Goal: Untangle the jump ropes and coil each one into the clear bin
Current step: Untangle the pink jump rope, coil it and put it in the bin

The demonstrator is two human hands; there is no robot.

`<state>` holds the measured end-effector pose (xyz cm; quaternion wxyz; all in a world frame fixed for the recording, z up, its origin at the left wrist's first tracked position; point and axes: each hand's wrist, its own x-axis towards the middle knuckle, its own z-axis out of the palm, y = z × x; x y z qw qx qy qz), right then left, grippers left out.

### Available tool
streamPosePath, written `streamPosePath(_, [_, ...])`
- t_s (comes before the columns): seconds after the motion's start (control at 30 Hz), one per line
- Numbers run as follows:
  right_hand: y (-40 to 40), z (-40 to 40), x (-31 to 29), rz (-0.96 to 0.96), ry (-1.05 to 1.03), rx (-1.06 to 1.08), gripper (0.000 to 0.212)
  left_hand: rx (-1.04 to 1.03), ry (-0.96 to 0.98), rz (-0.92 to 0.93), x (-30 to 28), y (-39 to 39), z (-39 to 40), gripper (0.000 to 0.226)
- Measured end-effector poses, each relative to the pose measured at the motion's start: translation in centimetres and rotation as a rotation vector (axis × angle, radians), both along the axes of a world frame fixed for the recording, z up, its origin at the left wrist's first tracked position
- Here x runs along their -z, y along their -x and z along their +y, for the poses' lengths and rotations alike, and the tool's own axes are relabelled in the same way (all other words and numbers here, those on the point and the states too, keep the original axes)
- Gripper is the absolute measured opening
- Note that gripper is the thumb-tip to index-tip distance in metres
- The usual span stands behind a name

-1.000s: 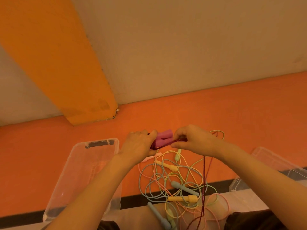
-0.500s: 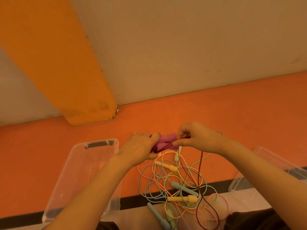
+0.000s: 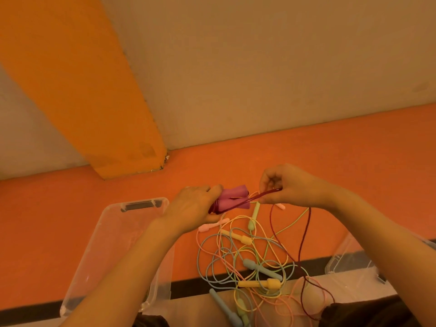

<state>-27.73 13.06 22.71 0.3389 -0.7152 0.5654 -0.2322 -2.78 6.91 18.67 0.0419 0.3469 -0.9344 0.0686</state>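
Note:
My left hand (image 3: 195, 207) grips the two magenta handles (image 3: 233, 199) of a jump rope, held side by side above the floor. My right hand (image 3: 290, 185) pinches that rope's dark red cord (image 3: 259, 195) just right of the handles and holds it taut. The rest of the cord hangs down in a loop to the floor. Below lies a tangle of pastel jump ropes (image 3: 250, 263) with blue, yellow, green and pink handles. The clear bin (image 3: 111, 234) stands at the left, partly hidden by my left forearm.
A clear lid or second bin (image 3: 349, 260) lies at the right, behind my right forearm. The floor is orange with a dark stripe (image 3: 200, 285) near me. An orange pillar (image 3: 94, 102) and a beige wall rise at the back.
My right hand has drawn away to the right and slightly up, pulling the dark red cord out taut from the handles. My left hand has stayed on the magenta handles.

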Motion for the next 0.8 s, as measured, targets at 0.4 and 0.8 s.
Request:
streamPosePath(0.4, [0.0,0.1,0.5,-0.091,0.001,0.023,0.02,-0.141,-0.006,0.076,-1.2,-1.2,-1.2,0.057])
streamPosePath(0.8, [-0.5,-0.3,0.7,-0.084,0.089,0.058,0.037,0.126,0.006,0.019,0.7,0.8,0.3,0.063])
